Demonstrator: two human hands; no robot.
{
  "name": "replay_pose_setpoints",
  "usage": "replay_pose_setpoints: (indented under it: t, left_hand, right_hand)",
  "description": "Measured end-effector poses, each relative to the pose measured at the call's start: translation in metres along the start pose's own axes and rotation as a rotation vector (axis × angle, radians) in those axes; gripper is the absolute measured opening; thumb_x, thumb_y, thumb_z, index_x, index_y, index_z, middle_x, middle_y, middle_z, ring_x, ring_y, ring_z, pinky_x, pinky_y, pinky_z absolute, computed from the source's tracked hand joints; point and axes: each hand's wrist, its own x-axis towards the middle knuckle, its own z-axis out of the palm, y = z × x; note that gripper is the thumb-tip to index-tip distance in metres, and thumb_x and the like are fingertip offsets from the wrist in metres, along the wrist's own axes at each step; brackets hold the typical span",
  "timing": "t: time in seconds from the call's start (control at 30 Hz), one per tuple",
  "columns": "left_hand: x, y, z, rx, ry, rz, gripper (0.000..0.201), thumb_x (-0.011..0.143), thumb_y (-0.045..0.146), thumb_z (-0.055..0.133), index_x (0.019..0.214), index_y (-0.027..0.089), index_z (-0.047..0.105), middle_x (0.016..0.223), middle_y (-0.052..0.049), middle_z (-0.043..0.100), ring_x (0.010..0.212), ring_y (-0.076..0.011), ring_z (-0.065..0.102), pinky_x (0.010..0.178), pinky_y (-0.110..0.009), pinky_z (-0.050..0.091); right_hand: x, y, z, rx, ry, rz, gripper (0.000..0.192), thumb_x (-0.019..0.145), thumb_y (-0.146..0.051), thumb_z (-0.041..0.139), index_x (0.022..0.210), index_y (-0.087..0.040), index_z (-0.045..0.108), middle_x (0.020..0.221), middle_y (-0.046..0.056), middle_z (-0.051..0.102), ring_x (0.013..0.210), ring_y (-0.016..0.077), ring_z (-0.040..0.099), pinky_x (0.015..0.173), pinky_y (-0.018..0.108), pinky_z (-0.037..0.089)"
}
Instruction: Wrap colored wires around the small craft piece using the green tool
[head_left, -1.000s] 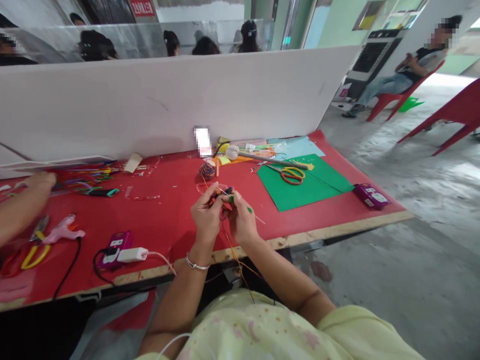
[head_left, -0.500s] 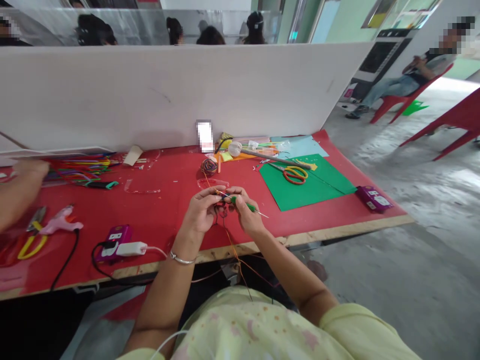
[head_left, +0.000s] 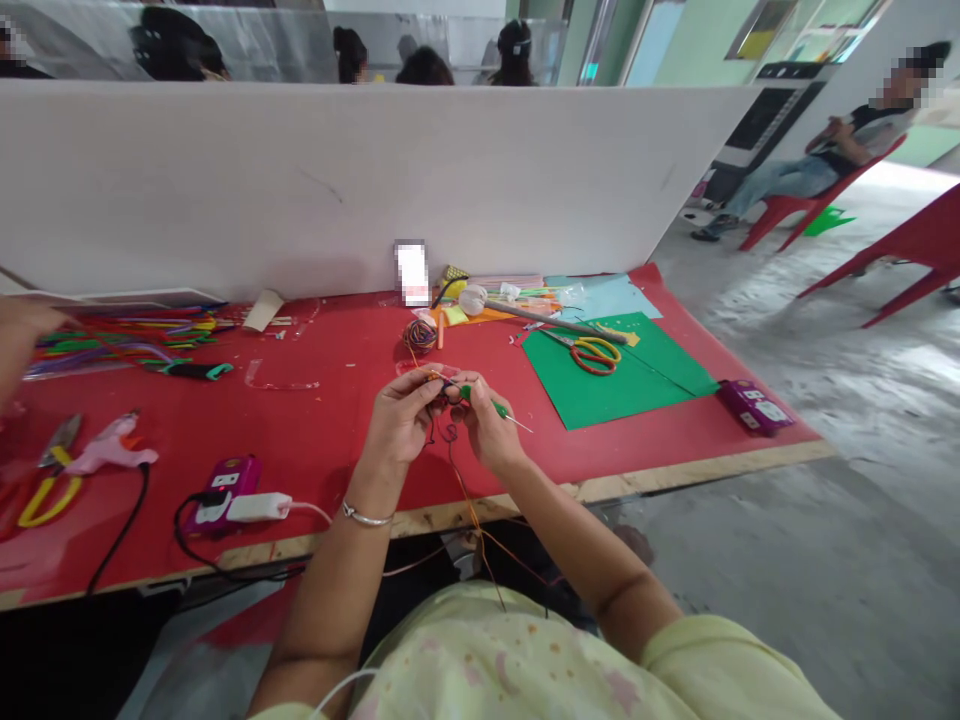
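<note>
Thread in a small dark bunch is over the near middle of the red table. The left hand pinches it. The right hand grips a green tool with thin metal sticking out. A string ball lies on the far side of the hands. Scissors lie right, on green paper.

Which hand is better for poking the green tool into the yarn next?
Probably the right hand: its fingers hold the green tool, close by the yarn. The left hand looks better placed to steady the yarn, which it pinches.
</note>
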Motion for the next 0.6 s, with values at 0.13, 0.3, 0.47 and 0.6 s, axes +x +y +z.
replay_pose_setpoints:
  t: [0.13,0.3,0.47,0.6]
  left_hand:
    - [0.005,0.004,-0.002,-0.020,0.021,-0.021,0.037,0.051,0.020,0.110,0.082,0.019,0.089,0.078,-0.004,0.086,0.064,-0.0131,0.078,0.058,-0.018,0.059]
    - [0.007,0.011,-0.011,0.025,-0.009,-0.128,0.038,0.053,0.017,0.107,0.086,0.018,0.089,0.078,-0.004,0.085,0.060,-0.0124,0.075,0.053,-0.018,0.056]
    - [0.009,0.015,-0.014,0.042,-0.031,-0.187,0.036,0.053,0.017,0.105,0.085,0.016,0.089,0.078,-0.006,0.085,0.060,-0.0143,0.075,0.051,-0.019,0.055]
    - [0.012,0.019,-0.015,0.066,-0.063,-0.160,0.037,0.050,0.021,0.107,0.083,0.016,0.090,0.076,-0.008,0.084,0.060,-0.0139,0.072,0.047,-0.017,0.047]
  right_hand:
    - [0.006,0.006,0.005,-0.024,0.020,-0.030,0.052,0.097,-0.076,0.074,0.100,-0.025,0.084,0.126,0.009,0.072,0.096,0.0190,0.067,0.072,0.029,0.057]
    - [0.010,0.007,-0.008,-0.117,-0.096,-0.128,0.051,0.102,-0.071,0.071,0.092,-0.025,0.088,0.133,0.011,0.069,0.104,0.0212,0.067,0.075,0.031,0.056]
    - [0.017,-0.002,-0.022,-0.221,-0.199,-0.216,0.046,0.106,-0.068,0.069,0.102,-0.027,0.091,0.132,0.012,0.068,0.105,0.0227,0.067,0.075,0.034,0.057]
    - [0.033,-0.010,-0.022,-0.302,-0.327,-0.202,0.051,0.103,-0.072,0.070,0.097,-0.025,0.089,0.123,0.012,0.070,0.104,0.0234,0.068,0.076,0.035,0.059]
